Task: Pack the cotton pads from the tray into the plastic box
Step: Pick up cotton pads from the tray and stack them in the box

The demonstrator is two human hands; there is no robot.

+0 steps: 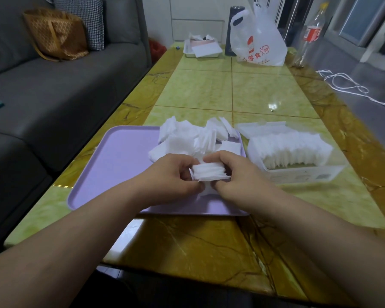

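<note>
A lilac tray (118,165) lies on the table in front of me. Loose white cotton pads (193,138) are heaped in its far right corner. Over the tray's near right part, my left hand (171,176) and my right hand (236,174) grip a small stack of cotton pads (209,173) between them, one hand at each end. Right of the tray stands a clear plastic box (298,174) with its lid open behind it. A row of upright pads (291,150) fills the box.
A grey sofa (53,85) runs along the table's left side. At the far end stand a white tray with papers (202,51), a white plastic bag (258,41), a dark cylinder (233,30) and a clear bottle (311,34). A white cable (347,85) lies at the right.
</note>
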